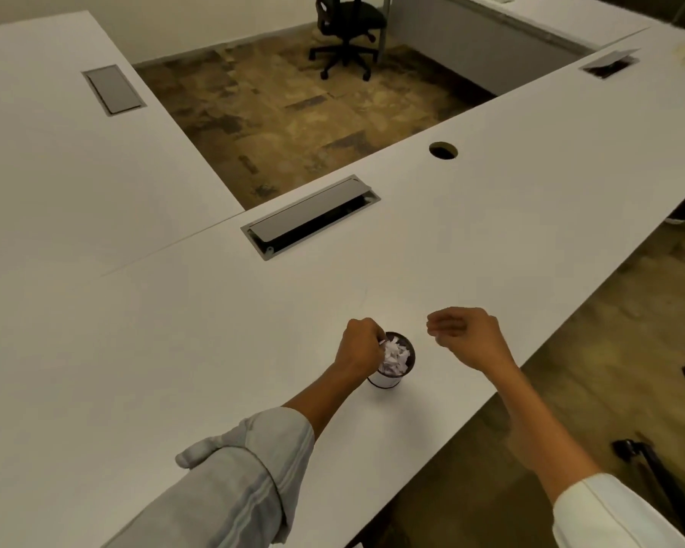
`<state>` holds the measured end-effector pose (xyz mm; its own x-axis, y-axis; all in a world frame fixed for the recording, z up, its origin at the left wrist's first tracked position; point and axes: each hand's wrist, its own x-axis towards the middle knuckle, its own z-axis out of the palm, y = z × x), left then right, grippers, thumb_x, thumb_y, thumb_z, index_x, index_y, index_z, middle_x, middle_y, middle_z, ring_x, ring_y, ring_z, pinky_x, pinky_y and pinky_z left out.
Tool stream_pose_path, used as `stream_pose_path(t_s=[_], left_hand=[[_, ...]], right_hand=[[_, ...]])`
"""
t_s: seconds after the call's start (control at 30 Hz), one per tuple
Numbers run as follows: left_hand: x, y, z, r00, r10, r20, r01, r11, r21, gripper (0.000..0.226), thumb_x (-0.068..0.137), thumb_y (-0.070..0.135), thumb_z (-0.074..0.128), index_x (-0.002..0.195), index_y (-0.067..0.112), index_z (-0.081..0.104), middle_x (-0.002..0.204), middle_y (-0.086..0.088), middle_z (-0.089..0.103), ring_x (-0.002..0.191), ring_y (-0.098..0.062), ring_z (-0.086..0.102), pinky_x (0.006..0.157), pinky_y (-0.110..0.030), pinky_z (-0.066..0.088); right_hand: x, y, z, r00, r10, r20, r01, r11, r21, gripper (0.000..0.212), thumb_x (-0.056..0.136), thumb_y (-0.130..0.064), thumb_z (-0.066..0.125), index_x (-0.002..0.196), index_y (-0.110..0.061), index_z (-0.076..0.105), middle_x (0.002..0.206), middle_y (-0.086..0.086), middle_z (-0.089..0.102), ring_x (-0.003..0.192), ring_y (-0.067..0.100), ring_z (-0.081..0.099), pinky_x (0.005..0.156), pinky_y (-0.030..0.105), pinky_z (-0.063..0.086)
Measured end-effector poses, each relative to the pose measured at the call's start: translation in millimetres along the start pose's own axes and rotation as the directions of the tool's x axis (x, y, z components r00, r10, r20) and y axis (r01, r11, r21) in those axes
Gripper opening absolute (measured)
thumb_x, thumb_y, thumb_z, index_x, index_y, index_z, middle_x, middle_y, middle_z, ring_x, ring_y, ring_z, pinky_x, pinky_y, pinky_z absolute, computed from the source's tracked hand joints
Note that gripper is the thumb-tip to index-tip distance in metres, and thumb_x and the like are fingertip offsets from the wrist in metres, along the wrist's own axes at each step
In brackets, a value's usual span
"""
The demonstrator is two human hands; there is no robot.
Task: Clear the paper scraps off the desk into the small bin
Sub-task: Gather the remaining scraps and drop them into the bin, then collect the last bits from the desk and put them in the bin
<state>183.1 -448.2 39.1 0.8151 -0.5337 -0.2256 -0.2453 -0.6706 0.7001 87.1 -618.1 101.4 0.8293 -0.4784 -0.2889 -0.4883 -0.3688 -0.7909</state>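
The left hand (360, 346) hangs over the small bin's (391, 378) rim, fingers bunched on what looks like a last scrap, placed so it falls among the paper scraps (395, 357) heaped inside, while the right hand (467, 337) hovers half-curled and empty above the surface (491, 239)

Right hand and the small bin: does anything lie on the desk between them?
No. In the head view, only bare white desk shows between the right hand and the small bin; no loose scraps there.
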Motion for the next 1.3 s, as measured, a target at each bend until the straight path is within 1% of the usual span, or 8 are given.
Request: stream_pose_path(t_s=[0.23,0.37,0.53,0.63,0.77,0.9,1.07,1.3], left_hand=[[14,9,11,0.962,0.071,0.265,-0.124,0.974,0.188,0.041,0.075,0.010,0.073,0.114,0.004,0.065,0.112,-0.018,0.067,0.104,-0.032,0.063,0.089,-0.038,0.053],[20,13,-12,0.921,0.161,0.356,-0.218,0.967,0.128,0.058,0.075,0.009,0.070,0.130,0.009,0.052,0.121,-0.012,0.065,0.112,-0.024,0.059,0.093,-0.033,0.052],[10,-11,-57,0.964,0.150,0.220,-0.139,0.988,-0.062,0.057,0.073,0.008,0.072,0.127,0.010,0.052,0.118,-0.012,0.061,0.101,-0.019,0.065,0.082,-0.032,0.058],[-17,-54,-79,0.994,0.074,0.082,-0.072,0.997,-0.032,0.056,0.072,0.016,0.073,0.125,0.012,0.053,0.118,-0.010,0.061,0.098,-0.018,0.064,0.077,-0.029,0.055],[-80,-135,-100,0.992,-0.123,0.021,0.121,0.990,0.074,0.071,0.071,0.035,0.078,0.131,0.017,0.046,0.132,-0.006,0.050,0.119,-0.022,0.049,0.094,-0.033,0.046],[-162,-213,-111,0.946,-0.325,0.015,0.317,0.930,0.188,0.096,0.065,0.049,0.078,0.142,0.018,0.030,0.146,-0.008,0.032,0.135,-0.025,0.027,0.107,-0.042,0.038],[-258,-277,-112,0.840,-0.528,-0.124,0.542,0.809,0.228,0.114,0.057,0.064,0.076,0.146,0.017,0.022,0.151,-0.011,0.022,0.138,-0.030,0.020,0.107,-0.045,0.037],[-312,-313,-103,0.787,-0.605,-0.119,0.617,0.778,0.118,0.124,0.052,0.064,0.077,0.147,0.015,0.014,0.149,-0.010,0.016,0.133,-0.030,0.021,0.107,-0.043,0.038]], right_hand=[[-21,33,-11,0.995,0.077,-0.068,-0.069,0.991,0.118,0.028,0.080,0.006,0.068,0.095,-0.016,0.074,0.086,-0.001,0.077,0.081,0.005,0.074,0.078,0.019,0.057],[-22,39,-5,0.995,0.075,-0.071,-0.067,0.992,0.106,0.027,0.081,0.006,0.067,0.094,-0.017,0.074,0.085,-0.002,0.077,0.079,0.004,0.074,0.074,0.016,0.056],[-24,18,35,0.999,-0.033,-0.018,0.034,0.997,0.071,0.020,0.079,-0.001,0.072,0.091,-0.018,0.073,0.082,-0.007,0.076,0.076,0.001,0.072,0.071,0.011,0.055],[-33,7,90,0.982,-0.118,0.150,0.116,0.993,0.019,0.020,0.080,-0.006,0.072,0.091,-0.022,0.072,0.086,-0.010,0.074,0.078,0.002,0.071,0.069,0.008,0.054],[-44,6,173,0.894,-0.133,0.429,0.211,0.967,-0.140,0.041,0.080,-0.009,0.068,0.121,-0.015,0.064,0.118,0.001,0.069,0.107,0.013,0.066,0.087,0.021,0.055],[-48,11,237,0.794,-0.115,0.597,0.391,0.848,-0.357,0.070,0.090,-0.018,0.061,0.152,-0.011,0.027,0.159,0.006,0.028,0.146,0.021,0.028,0.118,0.028,0.024],[-63,11,304,0.672,-0.105,0.734,0.592,0.671,-0.446,0.083,0.095,-0.015,0.054,0.155,-0.009,-0.003,0.164,0.007,-0.009,0.152,0.021,-0.007,0.124,0.037,0.006],[-80,-15,381,0.528,-0.154,0.835,0.788,0.457,-0.413,0.083,0.095,-0.019,0.050,0.153,-0.005,-0.009,0.162,0.012,-0.016,0.150,0.027,-0.016,0.123,0.049,0.000]])
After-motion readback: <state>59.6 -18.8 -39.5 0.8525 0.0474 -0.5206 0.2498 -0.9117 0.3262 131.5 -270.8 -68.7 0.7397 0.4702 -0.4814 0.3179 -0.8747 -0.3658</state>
